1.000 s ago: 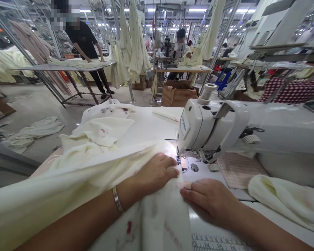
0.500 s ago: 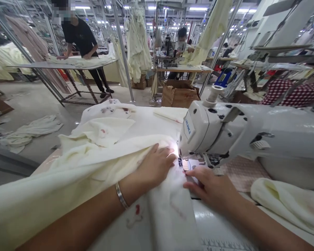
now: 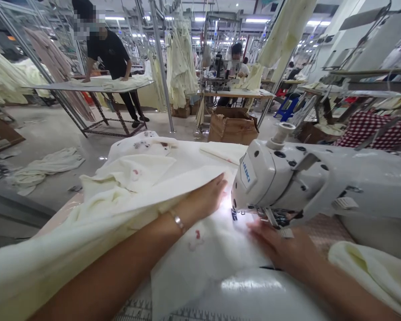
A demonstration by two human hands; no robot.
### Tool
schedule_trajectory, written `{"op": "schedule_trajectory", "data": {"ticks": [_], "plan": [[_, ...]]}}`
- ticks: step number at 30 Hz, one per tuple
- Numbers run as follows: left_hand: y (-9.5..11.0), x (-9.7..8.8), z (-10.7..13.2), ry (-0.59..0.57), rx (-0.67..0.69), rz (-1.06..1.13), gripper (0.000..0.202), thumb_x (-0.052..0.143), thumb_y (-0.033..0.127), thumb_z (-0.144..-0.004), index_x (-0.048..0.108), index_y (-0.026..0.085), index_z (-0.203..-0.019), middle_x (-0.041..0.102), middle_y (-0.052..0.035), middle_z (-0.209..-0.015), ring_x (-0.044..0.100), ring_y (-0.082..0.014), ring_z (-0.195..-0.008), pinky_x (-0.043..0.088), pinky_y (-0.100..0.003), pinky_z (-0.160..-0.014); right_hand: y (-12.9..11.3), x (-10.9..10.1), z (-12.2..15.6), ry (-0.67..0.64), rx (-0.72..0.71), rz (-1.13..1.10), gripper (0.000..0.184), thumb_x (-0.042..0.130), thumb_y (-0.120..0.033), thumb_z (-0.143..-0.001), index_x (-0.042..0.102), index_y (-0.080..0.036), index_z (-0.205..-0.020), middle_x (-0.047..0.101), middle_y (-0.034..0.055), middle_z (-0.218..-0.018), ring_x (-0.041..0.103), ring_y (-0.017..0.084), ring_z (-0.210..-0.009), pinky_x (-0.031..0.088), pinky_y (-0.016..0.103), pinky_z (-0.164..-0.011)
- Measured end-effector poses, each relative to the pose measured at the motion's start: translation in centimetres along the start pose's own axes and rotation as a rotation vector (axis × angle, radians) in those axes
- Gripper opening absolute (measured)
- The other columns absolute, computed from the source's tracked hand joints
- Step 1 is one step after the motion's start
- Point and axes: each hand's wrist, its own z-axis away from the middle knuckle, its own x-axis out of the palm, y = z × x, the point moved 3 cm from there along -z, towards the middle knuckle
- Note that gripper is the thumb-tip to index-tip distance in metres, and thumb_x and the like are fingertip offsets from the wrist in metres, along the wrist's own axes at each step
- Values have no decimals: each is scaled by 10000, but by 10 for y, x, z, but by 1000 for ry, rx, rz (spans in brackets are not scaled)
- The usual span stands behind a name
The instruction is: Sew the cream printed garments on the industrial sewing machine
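A cream fleece-like fabric [image 3: 173, 263] with small printed figures lies under the presser foot [image 3: 234, 215] of a white sewing machine [image 3: 287, 178]. On the fabric, left of the lit needle area, my left hand [image 3: 207, 198] rests with its fingers stretched forward, close together. A raised fold of cloth runs along its far side. My right hand [image 3: 274, 240] reaches in from the right, its fingers extended on the fabric beside the presser foot. It is slightly blurred, and the machine head covers part of it. Neither hand shows a clear grip on the cloth.
More cream cloth [image 3: 370, 272] lies at the right. A measuring scale [image 3: 137, 310] marks the front table edge. Beyond stand a cardboard box [image 3: 232, 127] and a metal-framed table [image 3: 53, 86] where a person in black [image 3: 108, 53] handles cloth. Fabric lies on the floor [image 3: 87, 174].
My left hand has moved forward, and the fabric has slid and turned forward with it, baring more of the table's front. My right hand has shifted slightly right. The view has tilted a little.
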Motion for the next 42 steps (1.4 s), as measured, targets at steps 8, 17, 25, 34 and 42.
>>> {"op": "schedule_trajectory", "data": {"ticks": [8, 17, 25, 34, 42], "plan": [[80, -10, 89, -86, 37, 218, 149, 534, 212, -791, 523, 156, -929, 531, -76, -962, 473, -228, -896, 394, -460, -899, -42, -5, 13, -223, -138, -257, 197, 467, -190, -876, 585, -218, -1032, 584, 80, -1018, 536, 219, -896, 399, 393, -750], [58, -15, 78, 50, -169, 464, 171, 436, 227, -890, 532, 154, -768, 529, -19, -727, 485, -145, -680, 423, -277, -629, -47, -9, 11, -292, -147, -247, 328, 456, -178, -849, 537, -301, -1142, 530, 76, -999, 474, 234, -917, 315, 456, -801], [62, -5, 86, -128, 114, 151, 132, 496, 98, -786, 566, 168, -873, 597, -33, -911, 541, -179, -858, 297, -479, -1020, -49, -11, 10, -196, -96, -324, 154, 431, -181, -854, 581, -204, -882, 567, 43, -881, 478, 198, -829, 287, 430, -801], [59, -4, 89, -133, 130, 93, 99, 516, 143, -803, 583, 188, -859, 597, -19, -984, 557, -180, -894, 253, -522, -1043, -59, -5, 5, -59, -134, -324, 151, 462, -112, -856, 598, -172, -833, 574, 24, -742, 468, 160, -725, 326, 369, -747], [71, -14, 87, -184, 25, 125, 185, 421, 249, -894, 580, 163, -856, 588, -75, -1087, 523, -230, -1064, 214, -530, -1071, -65, 0, 8, -161, -133, -296, 162, 432, -136, -871, 586, -154, -824, 540, 58, -766, 438, 183, -711, 319, 333, -618]]}}
